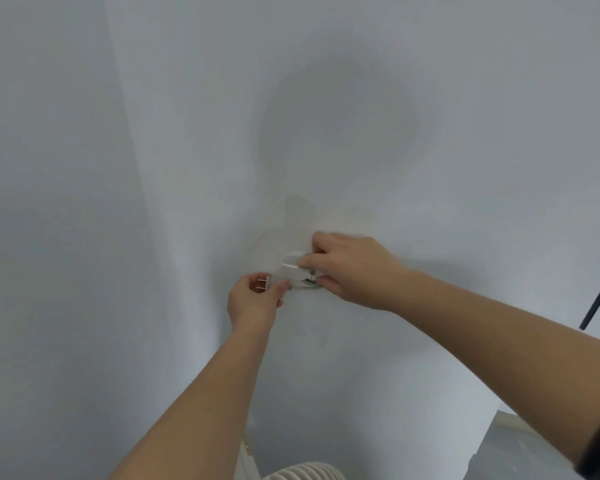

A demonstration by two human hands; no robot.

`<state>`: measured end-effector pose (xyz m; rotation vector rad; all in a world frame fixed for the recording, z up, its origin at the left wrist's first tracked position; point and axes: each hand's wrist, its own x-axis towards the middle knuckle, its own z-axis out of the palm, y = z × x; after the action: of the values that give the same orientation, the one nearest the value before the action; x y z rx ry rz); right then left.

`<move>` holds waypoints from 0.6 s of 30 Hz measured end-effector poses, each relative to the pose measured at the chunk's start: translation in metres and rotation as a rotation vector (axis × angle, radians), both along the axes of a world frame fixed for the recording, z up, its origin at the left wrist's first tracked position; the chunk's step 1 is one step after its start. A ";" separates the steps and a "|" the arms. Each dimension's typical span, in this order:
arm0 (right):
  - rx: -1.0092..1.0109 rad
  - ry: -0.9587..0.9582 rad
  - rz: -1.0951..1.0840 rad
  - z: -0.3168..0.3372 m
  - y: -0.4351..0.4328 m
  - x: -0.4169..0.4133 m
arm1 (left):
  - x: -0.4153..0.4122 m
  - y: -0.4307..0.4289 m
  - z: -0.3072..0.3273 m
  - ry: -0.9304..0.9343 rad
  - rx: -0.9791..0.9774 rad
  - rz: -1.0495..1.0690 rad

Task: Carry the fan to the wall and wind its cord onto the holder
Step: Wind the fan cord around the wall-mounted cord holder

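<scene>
Here left hand (253, 299) pinches plug (269, 284); right hand (347, 268) grips holder (297, 271) between hands.

Soft, even light; faint shadows on the wall (361, 116) (edges bowed).

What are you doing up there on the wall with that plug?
A person is putting away a fan's cord. The left hand pinches the plug, its two metal prongs pointing left. The right hand grips the white holder fixed to the wall. The plug sits right beside the holder. The top of the white fan peeks in at the bottom edge, below the arms. The cord itself is hidden behind the hands.
</scene>
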<state>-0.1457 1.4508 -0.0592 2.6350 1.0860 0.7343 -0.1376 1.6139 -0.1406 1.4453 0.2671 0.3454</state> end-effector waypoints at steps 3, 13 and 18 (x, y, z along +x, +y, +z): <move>0.027 0.024 -0.013 -0.001 0.003 0.002 | 0.002 0.005 0.001 -0.063 -0.017 -0.020; 0.148 0.212 -0.046 0.001 0.006 0.003 | 0.004 0.007 0.008 -0.161 -0.123 -0.012; 0.159 0.217 -0.028 0.001 0.006 0.003 | 0.003 0.005 0.014 -0.170 -0.218 0.031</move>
<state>-0.1431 1.4571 -0.0581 2.9147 1.0822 0.5608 -0.1345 1.6189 -0.1264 1.1914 0.1830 0.4478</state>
